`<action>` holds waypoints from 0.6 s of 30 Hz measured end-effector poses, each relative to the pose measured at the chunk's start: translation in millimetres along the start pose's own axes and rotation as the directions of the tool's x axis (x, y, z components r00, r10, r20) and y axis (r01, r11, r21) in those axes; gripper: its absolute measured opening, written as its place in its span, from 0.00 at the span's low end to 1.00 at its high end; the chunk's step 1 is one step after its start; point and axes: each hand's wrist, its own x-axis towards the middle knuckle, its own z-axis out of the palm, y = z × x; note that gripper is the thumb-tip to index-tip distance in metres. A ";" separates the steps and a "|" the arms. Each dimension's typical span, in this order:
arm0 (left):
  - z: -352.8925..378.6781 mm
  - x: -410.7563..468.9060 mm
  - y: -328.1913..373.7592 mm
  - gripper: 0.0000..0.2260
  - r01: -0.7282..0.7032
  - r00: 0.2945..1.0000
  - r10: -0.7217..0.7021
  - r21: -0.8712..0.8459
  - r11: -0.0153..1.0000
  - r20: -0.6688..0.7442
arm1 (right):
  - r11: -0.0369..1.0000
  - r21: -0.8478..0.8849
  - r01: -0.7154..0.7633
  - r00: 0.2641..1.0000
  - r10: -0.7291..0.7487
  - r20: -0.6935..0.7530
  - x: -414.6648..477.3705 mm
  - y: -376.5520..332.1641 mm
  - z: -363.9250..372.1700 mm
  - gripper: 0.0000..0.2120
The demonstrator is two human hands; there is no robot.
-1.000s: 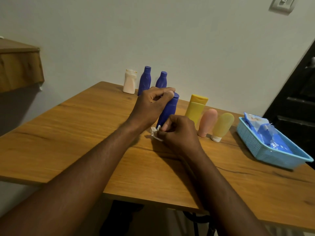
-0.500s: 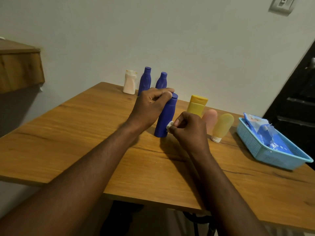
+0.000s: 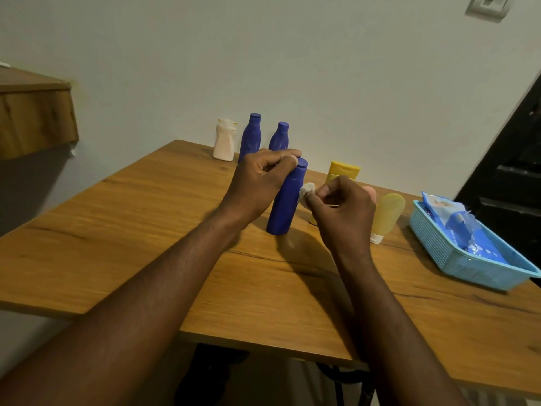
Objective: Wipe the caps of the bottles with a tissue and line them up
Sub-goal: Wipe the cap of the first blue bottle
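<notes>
A blue bottle (image 3: pixel 285 205) stands upright on the wooden table (image 3: pixel 117 230) in the middle. My left hand (image 3: pixel 260 183) grips its neck just under the cap. My right hand (image 3: pixel 341 213) pinches a small wad of white tissue (image 3: pixel 307 189) beside the bottle's shoulder. At the back by the wall stand a white bottle (image 3: pixel 224 140) and two more blue bottles (image 3: pixel 250 136) (image 3: pixel 279 137). Behind my right hand are a yellow tube (image 3: pixel 343 171), a pink tube (image 3: pixel 370 191) mostly hidden, and a pale yellow tube (image 3: pixel 387 215) standing on its white cap.
A light blue plastic basket (image 3: pixel 456 259) with blue packets sits at the table's right side. A wooden shelf (image 3: pixel 32 115) juts from the wall at the left. A dark doorway lies to the right.
My right hand has lifted the tissue from the table near the bottle's base up to its shoulder. My left hand keeps its grip on the bottle's neck.
</notes>
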 end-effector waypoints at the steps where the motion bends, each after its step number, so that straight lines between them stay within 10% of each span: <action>1: 0.3 -0.2 0.1 0.12 0.003 1.000 -0.003 0.001 1.000 0.000 | 1.000 0.012 0.002 1.000 -0.002 -0.020 0.1 -0.9 0.8 0.07; 10: 0.3 -1.6 2.2 0.13 0.006 1.000 -0.006 -0.002 1.000 -0.012 | 0.969 0.111 0.222 0.974 -0.225 0.015 -5.4 -7.6 9.4 0.05; 18: 1.1 -2.6 0.7 0.12 -0.007 1.000 0.007 0.020 1.000 -0.005 | 0.995 0.072 -0.074 0.996 0.069 0.064 3.7 3.9 12.6 0.10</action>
